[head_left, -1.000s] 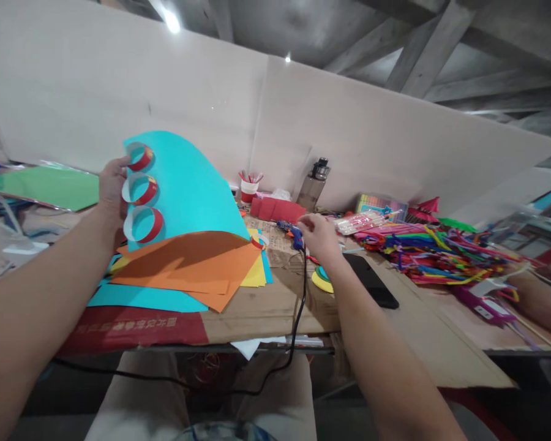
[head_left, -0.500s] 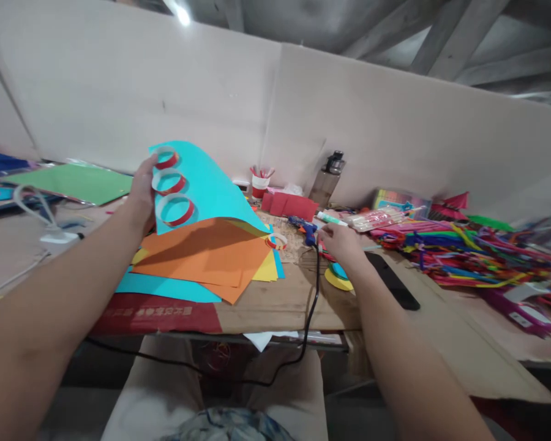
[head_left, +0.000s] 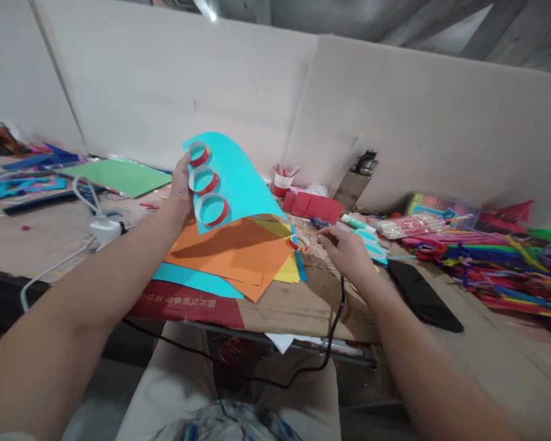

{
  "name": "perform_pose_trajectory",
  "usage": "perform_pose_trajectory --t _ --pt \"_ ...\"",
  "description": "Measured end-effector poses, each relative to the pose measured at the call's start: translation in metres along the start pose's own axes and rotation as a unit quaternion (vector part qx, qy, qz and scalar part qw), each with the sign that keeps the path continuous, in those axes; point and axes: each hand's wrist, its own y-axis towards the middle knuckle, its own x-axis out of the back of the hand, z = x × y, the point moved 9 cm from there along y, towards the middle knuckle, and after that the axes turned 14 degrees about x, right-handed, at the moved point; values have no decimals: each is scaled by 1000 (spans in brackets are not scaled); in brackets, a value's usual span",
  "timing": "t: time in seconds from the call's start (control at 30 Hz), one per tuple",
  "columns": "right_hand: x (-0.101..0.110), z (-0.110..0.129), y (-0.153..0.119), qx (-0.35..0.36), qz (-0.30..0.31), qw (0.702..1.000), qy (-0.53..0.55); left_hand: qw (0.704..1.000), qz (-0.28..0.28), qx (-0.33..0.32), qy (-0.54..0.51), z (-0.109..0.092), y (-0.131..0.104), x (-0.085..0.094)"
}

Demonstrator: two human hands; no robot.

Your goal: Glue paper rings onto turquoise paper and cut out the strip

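Note:
My left hand (head_left: 182, 177) grips the left edge of a bright blue sheet (head_left: 243, 177), which is raised and curved above the table. Three red-and-white paper rings (head_left: 212, 210) stand in a row on the sheet near that hand. Beneath it lie orange sheets (head_left: 224, 257) and yellow ones. Beside the sheet's right corner rests another ring (head_left: 299, 242), red, yellow and white. My right hand (head_left: 342, 248) is just right of this ring, over a glue gun (head_left: 320, 224), with thumb and fingertips close together; what lies between them is too small to tell.
A black phone (head_left: 425, 297) lies right of my right forearm, near many coloured pipe cleaners (head_left: 500, 269). Behind stand a bottle (head_left: 357, 184) and a cup (head_left: 283, 182). A black cable (head_left: 335, 331) hangs over the front edge. A white plug (head_left: 105, 231) is at the left.
The view has turned left, so most things appear farther right. My right hand has moved slightly left relative to the table and now covers much of the glue gun. My left hand still holds the blue sheet.

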Motion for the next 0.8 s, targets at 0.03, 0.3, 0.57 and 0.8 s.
perform_pose_trajectory --t 0.03,0.3,0.57,0.8 --pt "-3 1 0 -1 5 1000 4 1000 3 -5 6 -1 -2 -2" --pt "-32 19 11 28 63 996 55 997 14 -75 -19 -39 -7 -4" --pt "-74 89 31 155 172 973 9 992 14 -120 -20 -62 -8 1" --pt "-120 151 33 238 241 941 18 970 -38 -237 39 -93 -12 18"
